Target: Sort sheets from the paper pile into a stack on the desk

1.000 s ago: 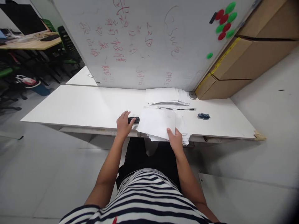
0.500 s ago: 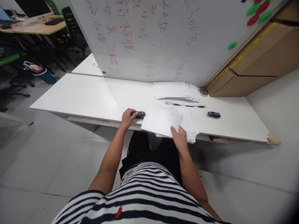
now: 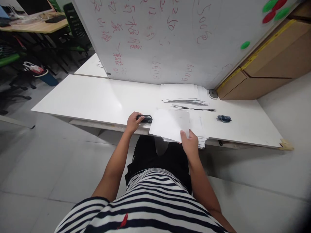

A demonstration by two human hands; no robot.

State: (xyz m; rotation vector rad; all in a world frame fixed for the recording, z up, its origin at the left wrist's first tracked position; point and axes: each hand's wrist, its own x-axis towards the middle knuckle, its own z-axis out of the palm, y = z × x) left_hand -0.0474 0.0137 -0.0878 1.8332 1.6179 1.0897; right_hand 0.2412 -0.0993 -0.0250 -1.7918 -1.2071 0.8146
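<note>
My left hand [image 3: 134, 122] is closed around a black stapler [image 3: 147, 118] near the front edge of the white table. In my right hand [image 3: 190, 142] is a sheet of white paper [image 3: 168, 124], pinched at its near right corner with the thumb on top. Its left edge lies close to the stapler's front end. Whether it is one sheet or a few, I cannot tell. Partly under it, a fanned pile of papers [image 3: 200, 129] reaches over the table edge. Behind, a second stack of papers [image 3: 179, 92] lies by the whiteboard.
A whiteboard [image 3: 143, 42] with red writing stands along the table's back. A dark pen [image 3: 204, 109] lies behind the papers, and a small dark blue packet [image 3: 224, 118] sits to the right. Cardboard boxes [image 3: 269, 61] are stacked at the right rear. The white table [image 3: 80, 97] stretches left.
The view has shifted slightly. The paper in my right hand has moved little relative to the stapler, and my left hand keeps its hold.
</note>
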